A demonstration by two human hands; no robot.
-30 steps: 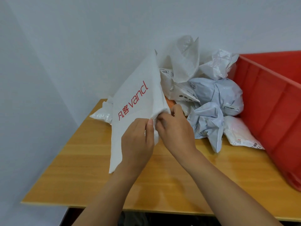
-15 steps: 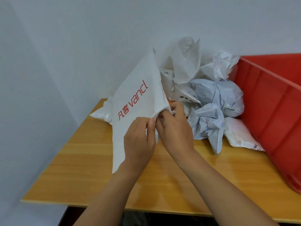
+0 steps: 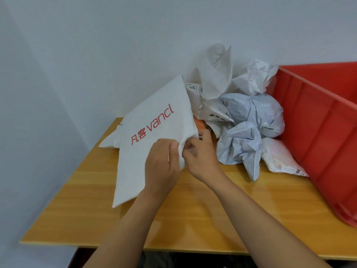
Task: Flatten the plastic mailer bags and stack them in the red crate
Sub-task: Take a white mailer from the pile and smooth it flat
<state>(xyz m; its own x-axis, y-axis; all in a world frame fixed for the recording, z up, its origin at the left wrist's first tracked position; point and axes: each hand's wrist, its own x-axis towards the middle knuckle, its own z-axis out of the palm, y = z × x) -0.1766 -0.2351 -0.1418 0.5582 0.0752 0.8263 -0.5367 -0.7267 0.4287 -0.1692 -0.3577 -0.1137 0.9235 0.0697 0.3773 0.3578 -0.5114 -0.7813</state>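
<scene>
Hands meet at the middle of the view, above a yellow wooden table (image 3: 193, 213). Left hand (image 3: 162, 165) is seen from its back; its thumb and curled fingers pinch one edge of a white mailer bag with red "vancl" print (image 3: 152, 136). Right hand (image 3: 201, 157) is just beside it, and its fingers are also curled and grip the same bunched edge of the bag. Both forearms come up from the bottom edge of the view.

The white bag is held up in the air and tilted, with one corner pointing up toward the wall and the lowest corner hanging close to the table surface. It is not flat yet at the gripped edge, where the material is wrinkled.

Behind the hands lies a pile of crumpled plastic bags on the table: a grey-blue crumpled mailer bag (image 3: 239, 146) nearest, a small white flat packet with a label (image 3: 280, 159) to its right, and more white and clear ones farther back. A large red plastic crate (image 3: 324, 132) stands at the right side, touching the pile. A pale grey wall (image 3: 116, 45) is behind all.
</scene>
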